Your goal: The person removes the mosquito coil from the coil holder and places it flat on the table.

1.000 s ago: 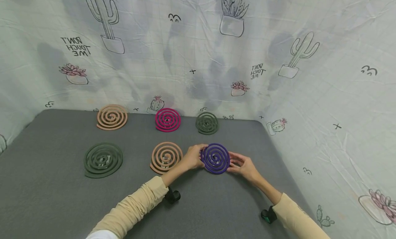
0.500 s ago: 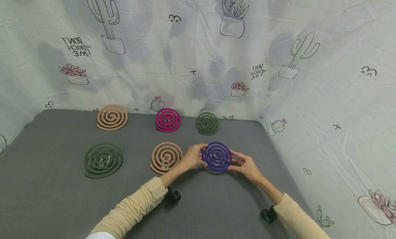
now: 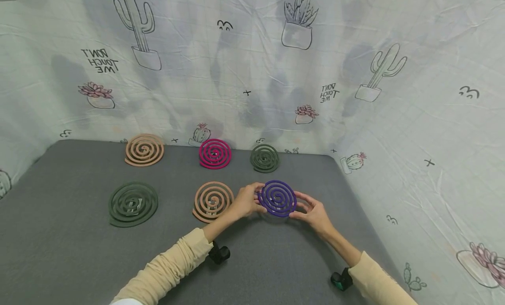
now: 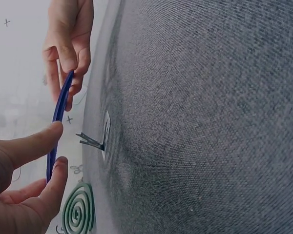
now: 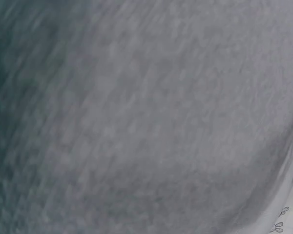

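Observation:
A purple mosquito coil (image 3: 277, 199) is raised off the table between both hands. My left hand (image 3: 247, 202) pinches its left edge, thumb on one face and fingers on the other in the left wrist view. At the opposite edge, my right hand (image 3: 314, 214) pinches it between thumb and fingers. The left wrist view shows the purple coil (image 4: 60, 108) edge-on, apart from a small metal coil stand (image 4: 102, 139) with upright prongs on the grey table. Only grey cloth and a strip of wall hanging show in the right wrist view; the right hand is outside it.
Left of the hands lie a tan coil (image 3: 213, 201) and a large dark green coil (image 3: 133, 204). Along the back are another tan coil (image 3: 144, 150), a magenta coil (image 3: 215, 154) and a smaller green coil (image 3: 264, 158). A cactus-print sheet (image 3: 177, 86) hangs behind the grey table (image 3: 79, 257).
The purple coil has come up and slightly right in both hands, now tilted, with a pale shape showing beneath its lower edge. The other coils stay in place; the head view shifts slightly.

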Demonstrator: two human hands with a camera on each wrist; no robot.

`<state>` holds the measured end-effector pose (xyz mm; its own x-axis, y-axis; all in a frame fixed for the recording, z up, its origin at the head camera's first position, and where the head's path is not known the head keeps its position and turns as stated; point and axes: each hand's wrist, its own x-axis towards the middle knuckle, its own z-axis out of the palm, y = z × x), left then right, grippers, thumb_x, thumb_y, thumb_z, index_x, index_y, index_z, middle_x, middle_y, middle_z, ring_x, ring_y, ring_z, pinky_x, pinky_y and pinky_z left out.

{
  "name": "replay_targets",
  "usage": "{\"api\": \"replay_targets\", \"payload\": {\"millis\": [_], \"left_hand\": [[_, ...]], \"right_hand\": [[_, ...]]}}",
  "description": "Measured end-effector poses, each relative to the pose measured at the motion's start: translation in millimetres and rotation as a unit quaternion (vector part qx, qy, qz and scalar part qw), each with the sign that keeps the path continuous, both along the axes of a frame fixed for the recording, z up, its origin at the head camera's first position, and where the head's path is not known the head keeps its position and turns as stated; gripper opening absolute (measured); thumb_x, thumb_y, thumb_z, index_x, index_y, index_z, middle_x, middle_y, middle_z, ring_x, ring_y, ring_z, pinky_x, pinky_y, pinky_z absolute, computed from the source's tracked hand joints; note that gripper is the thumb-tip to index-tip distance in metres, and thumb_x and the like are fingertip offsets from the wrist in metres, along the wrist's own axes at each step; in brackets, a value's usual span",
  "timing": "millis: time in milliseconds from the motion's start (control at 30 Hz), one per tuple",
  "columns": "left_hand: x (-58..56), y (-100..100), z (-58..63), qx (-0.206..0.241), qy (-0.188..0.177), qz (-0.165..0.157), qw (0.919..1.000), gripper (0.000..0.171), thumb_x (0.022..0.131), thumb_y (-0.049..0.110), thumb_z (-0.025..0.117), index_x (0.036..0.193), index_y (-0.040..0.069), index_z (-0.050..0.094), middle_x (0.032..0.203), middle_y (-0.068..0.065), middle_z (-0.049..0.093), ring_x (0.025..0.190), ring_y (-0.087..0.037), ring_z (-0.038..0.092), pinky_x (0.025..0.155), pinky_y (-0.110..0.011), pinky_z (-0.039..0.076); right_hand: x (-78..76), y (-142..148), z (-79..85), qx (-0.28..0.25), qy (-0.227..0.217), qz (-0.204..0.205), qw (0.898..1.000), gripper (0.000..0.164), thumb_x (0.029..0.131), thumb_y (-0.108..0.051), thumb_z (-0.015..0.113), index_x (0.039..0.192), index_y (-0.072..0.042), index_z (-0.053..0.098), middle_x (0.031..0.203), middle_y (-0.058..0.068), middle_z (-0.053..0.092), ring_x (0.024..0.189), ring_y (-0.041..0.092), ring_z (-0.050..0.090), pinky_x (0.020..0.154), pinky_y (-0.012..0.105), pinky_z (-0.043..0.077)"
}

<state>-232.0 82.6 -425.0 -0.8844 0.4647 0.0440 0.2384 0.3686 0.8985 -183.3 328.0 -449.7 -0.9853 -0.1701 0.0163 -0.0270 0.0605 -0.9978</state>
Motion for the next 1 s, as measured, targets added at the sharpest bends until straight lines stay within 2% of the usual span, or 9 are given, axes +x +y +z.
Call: {"api": "replay_targets", "payload": {"millis": [100,200,267,367,500,567,700,867,1000], "left_hand": [[1.8,-3.3,0.4,-0.004,0.002,-0.011,0.9999,0.073,0.067,0.000,0.084,0.132,-0.005,0.049,0.118,-0.022,0.059,0.106,-0.034,0.062,0.089,-0.034,0.054],[2.2,-8.7,0.1,-0.003,0.006,-0.031,0.9995,0.064,0.078,0.007,0.078,0.133,-0.003,0.048,0.114,-0.018,0.061,0.110,-0.033,0.059,0.094,-0.037,0.052],[1.4,-13.0,-0.7,0.003,0.013,-0.045,0.9989,0.052,0.087,0.010,0.069,0.134,-0.003,0.049,0.110,-0.016,0.063,0.106,-0.030,0.061,0.091,-0.036,0.053],[-0.8,-18.4,-1.9,0.022,0.023,-0.060,0.9977,0.036,0.096,0.009,0.056,0.129,-0.004,0.054,0.101,-0.015,0.068,0.081,-0.024,0.063,0.070,-0.027,0.052],[-2.4,-22.4,-3.0,0.053,0.026,-0.055,0.9967,0.026,0.094,0.006,0.057,0.117,-0.004,0.060,0.095,-0.019,0.070,0.073,-0.031,0.063,0.057,-0.020,0.042],[-2.4,-23.5,-3.2,0.068,0.018,-0.048,0.9964,0.023,0.092,0.005,0.060,0.112,-0.005,0.062,0.096,-0.020,0.070,0.086,-0.036,0.065,0.061,-0.021,0.047],[-2.7,-24.2,-3.1,0.077,-0.001,-0.037,0.9963,0.021,0.089,0.005,0.065,0.107,-0.005,0.065,0.097,-0.020,0.070,0.088,-0.030,0.067,0.069,-0.025,0.054],[-3.6,-23.3,-4.2,0.098,-0.044,-0.062,0.9922,0.035,0.089,0.003,0.064,0.123,-0.003,0.059,0.098,-0.021,0.069,0.088,-0.027,0.068,0.077,-0.031,0.058],[-3.1,-22.2,-5.2,0.122,-0.079,-0.084,0.9858,0.040,0.090,-0.001,0.061,0.129,-0.005,0.054,0.108,-0.024,0.063,0.095,-0.030,0.067,0.082,-0.034,0.058]], "right_hand": [[-0.6,-0.1,-1.0,0.002,-0.001,-0.006,1.000,0.074,0.072,0.014,0.073,0.138,0.012,0.039,0.144,0.028,0.037,0.104,0.007,0.063,0.082,0.026,0.056],[-1.9,2.8,-0.8,-0.006,-0.010,-0.001,1.000,0.074,0.072,0.015,0.072,0.138,0.013,0.039,0.143,0.028,0.039,0.104,0.008,0.064,0.081,0.028,0.057],[-2.2,5.9,0.9,-0.008,-0.016,0.009,1.000,0.074,0.072,0.014,0.072,0.138,0.013,0.038,0.143,0.030,0.038,0.105,0.009,0.064,0.081,0.029,0.057],[-2.1,10.5,4.8,-0.006,-0.029,0.029,0.999,0.075,0.073,0.012,0.073,0.139,0.011,0.038,0.144,0.031,0.036,0.107,0.009,0.063,0.081,0.029,0.057],[-2.1,14.8,9.2,0.007,-0.047,0.047,0.998,0.075,0.074,0.009,0.074,0.140,0.008,0.039,0.144,0.029,0.037,0.109,0.009,0.062,0.079,0.027,0.058],[-2.1,15.9,10.9,0.015,-0.050,0.052,0.997,0.075,0.074,0.007,0.075,0.140,0.008,0.039,0.144,0.027,0.038,0.108,0.009,0.062,0.078,0.026,0.057],[-2.7,18.1,11.8,0.033,-0.050,0.062,0.996,0.073,0.074,0.006,0.075,0.139,0.008,0.041,0.140,0.020,0.047,0.107,0.010,0.062,0.076,0.025,0.057],[-3.1,20.2,12.7,0.033,-0.042,0.058,0.997,0.068,0.073,0.008,0.075,0.134,0.010,0.044,0.120,0.004,0.060,0.104,0.011,0.063,0.073,0.025,0.058],[-2.7,21.4,12.5,0.038,-0.040,0.055,0.997,0.066,0.074,0.007,0.074,0.134,0.010,0.045,0.121,0.007,0.060,0.104,0.012,0.063,0.076,0.025,0.057]]}}
